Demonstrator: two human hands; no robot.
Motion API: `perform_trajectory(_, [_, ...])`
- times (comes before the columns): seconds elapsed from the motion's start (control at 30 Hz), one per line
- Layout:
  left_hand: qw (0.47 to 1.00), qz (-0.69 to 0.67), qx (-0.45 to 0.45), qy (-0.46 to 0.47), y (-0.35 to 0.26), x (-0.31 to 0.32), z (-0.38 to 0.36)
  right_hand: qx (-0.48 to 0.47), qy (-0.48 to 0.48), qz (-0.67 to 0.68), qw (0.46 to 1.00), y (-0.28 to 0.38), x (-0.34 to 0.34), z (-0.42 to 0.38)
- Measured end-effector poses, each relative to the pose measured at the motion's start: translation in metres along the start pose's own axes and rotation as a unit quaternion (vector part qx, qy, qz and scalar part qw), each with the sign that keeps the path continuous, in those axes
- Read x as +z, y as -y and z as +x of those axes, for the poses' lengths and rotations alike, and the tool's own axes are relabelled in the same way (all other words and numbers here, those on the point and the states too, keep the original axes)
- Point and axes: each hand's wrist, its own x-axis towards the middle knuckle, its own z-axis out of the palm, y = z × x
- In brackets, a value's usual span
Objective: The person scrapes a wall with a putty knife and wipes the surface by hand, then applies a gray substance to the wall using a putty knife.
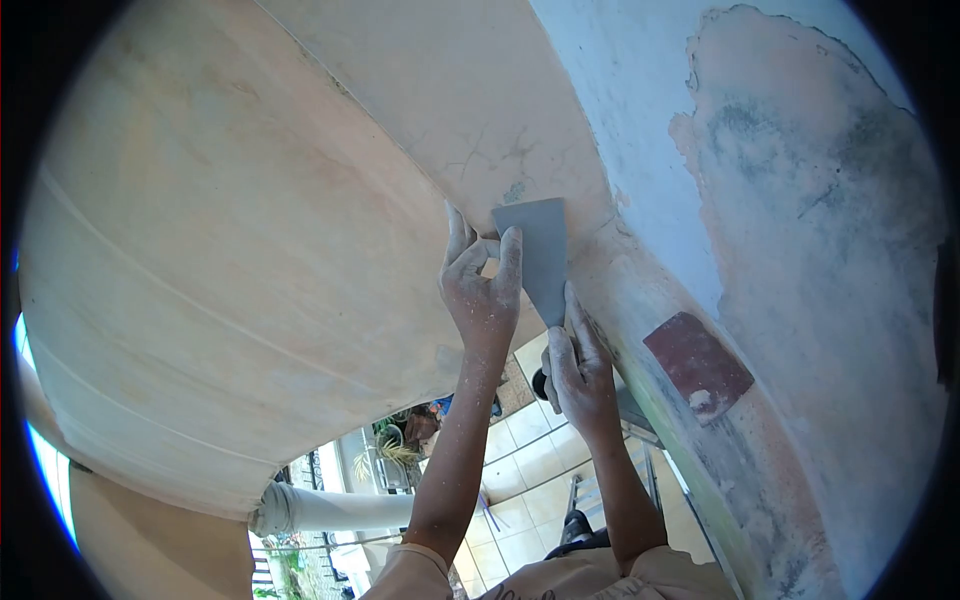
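Note:
A grey putty knife [541,255] with a wide flat blade is held up close to the bare plaster. My right hand [580,375] is closed round its narrow lower end, so the handle is mostly hidden. My left hand [483,285] pinches the blade's left edge, with the thumb over the face and the index finger bent toward it. Its other fingers reach up beside the seam in the pinkish plaster surface [480,90]. Pale dust or filler coats both hands. A small grey patch [514,192] marks the plaster just above the blade.
A dark red rectangular piece [700,365] with a white lump lies on the ledge at right. The wall [800,200] beyond has peeling white paint. Far below are floor tiles [515,510], ladder parts [590,495], potted plants [395,440] and a white column [340,508].

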Motion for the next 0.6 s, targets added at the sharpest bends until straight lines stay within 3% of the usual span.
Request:
perform_trajectory(0.13, [0.999, 0.009, -0.046, 0.010, -0.009, -0.003, 0.005, -0.015, 0.004, -0.024, 1.000, 0.001, 0.000, 0.002])
perform_trajectory(0.37, [1.000, -0.002, 0.012, -0.024, 0.003, 0.002, 0.000, -0.030, -0.002, -0.033, 0.999, -0.005, -0.002, 0.001])
perform_trajectory(0.6, [1.000, -0.021, 0.012, -0.007, 0.004, 0.000, 0.001, -0.017, 0.009, -0.055, 0.998, -0.008, -0.002, 0.002])
